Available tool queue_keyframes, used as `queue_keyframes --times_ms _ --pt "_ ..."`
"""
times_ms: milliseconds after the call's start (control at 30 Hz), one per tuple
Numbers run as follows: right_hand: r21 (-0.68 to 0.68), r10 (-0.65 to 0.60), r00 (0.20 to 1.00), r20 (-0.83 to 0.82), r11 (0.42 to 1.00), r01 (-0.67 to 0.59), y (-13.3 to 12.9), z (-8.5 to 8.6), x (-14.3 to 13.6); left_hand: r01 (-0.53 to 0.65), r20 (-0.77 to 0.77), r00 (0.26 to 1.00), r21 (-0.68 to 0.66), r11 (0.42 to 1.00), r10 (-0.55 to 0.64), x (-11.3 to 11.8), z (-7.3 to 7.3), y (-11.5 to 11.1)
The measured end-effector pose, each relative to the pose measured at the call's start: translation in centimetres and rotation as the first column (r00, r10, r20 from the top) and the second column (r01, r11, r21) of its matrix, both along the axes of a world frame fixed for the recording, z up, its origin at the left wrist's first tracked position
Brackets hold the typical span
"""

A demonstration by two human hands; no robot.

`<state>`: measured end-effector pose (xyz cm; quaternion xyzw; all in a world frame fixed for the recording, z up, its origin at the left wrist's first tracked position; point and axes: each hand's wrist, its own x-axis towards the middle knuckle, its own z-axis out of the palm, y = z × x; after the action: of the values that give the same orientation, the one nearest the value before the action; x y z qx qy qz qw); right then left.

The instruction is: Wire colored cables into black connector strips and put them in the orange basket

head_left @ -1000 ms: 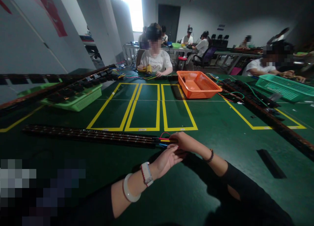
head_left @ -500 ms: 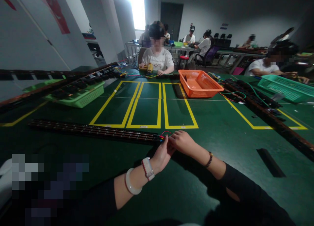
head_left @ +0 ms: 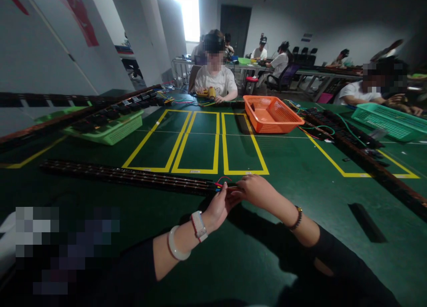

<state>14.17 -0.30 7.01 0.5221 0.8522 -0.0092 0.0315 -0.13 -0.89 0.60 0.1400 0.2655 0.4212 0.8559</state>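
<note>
A long dark bundle of strips (head_left: 133, 178) lies on the green table, running from the left to my hands. Coloured wires (head_left: 219, 187), red, yellow and blue, come out of its right end. My left hand (head_left: 220, 207) is closed on these wires, thumb up. Beside it, my right hand (head_left: 255, 189) has its fingers bent at the wire ends, close to the left fingertips. What the right fingers hold is too small and hidden to make out.
Yellow tape frames (head_left: 196, 171) mark the table ahead. An orange basket (head_left: 273, 115) stands beyond, green baskets (head_left: 116, 131) at left and right. A person (head_left: 216, 82) sits opposite with a yellow tool. Long strips lie at both sides; a black piece (head_left: 367, 222) is at right.
My right hand has shifted slightly right, its fingers a little farther from the left thumb. My left hand has barely moved and still holds the wires.
</note>
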Motion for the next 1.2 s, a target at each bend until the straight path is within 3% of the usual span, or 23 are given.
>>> queue_keyframes --times_ms 200,467,700,833,933,1000,1067,1133,1200 --pt "-0.100 -0.020 1.000 0.012 0.995 0.021 0.7 -1.2 1.0 0.020 -0.076 0.997 0.007 1.000 -0.019 -0.1 0.4 -0.3" --pt "0.021 0.034 0.980 0.194 0.999 -0.039 -0.1 -1.5 -0.4 0.022 -0.037 0.999 0.036 0.999 -0.021 0.1 -0.5 -0.1" --pt "0.044 0.000 0.970 0.243 0.999 -0.012 -1.3 -1.9 -1.7 -0.023 -0.063 0.998 -0.020 1.000 0.022 0.4 0.0 -0.2" --pt "0.010 -0.066 0.995 0.077 0.998 0.065 0.0 -1.3 -0.1 -0.015 -0.059 0.998 0.006 1.000 0.015 0.3 0.2 -0.4" --pt "-0.134 -0.149 0.972 -0.181 0.983 0.125 2.0 -1.3 1.8 0.015 -0.082 0.997 0.059 0.998 -0.010 0.1 0.5 -0.4" --pt "-0.264 -0.214 0.898 -0.384 0.958 0.115 3.3 -1.9 2.8 0.038 -0.093 0.995 0.072 0.997 -0.031 0.0 0.8 -0.5" --pt "-0.369 -0.297 0.774 -0.560 0.925 0.088 4.3 -2.8 3.3 0.067 -0.100 0.993 0.073 0.995 -0.059 -0.1 1.0 -0.4" --pt "-0.408 -0.350 0.653 -0.671 0.910 0.069 5.0 -3.9 3.3 0.091 -0.099 0.992 0.068 0.994 -0.084 -0.2 1.1 -0.4" --pt "-0.389 -0.354 0.596 -0.721 0.918 0.075 5.5 -4.8 3.2 0.102 -0.091 0.991 0.052 0.993 -0.097 -0.2 1.1 -0.4"
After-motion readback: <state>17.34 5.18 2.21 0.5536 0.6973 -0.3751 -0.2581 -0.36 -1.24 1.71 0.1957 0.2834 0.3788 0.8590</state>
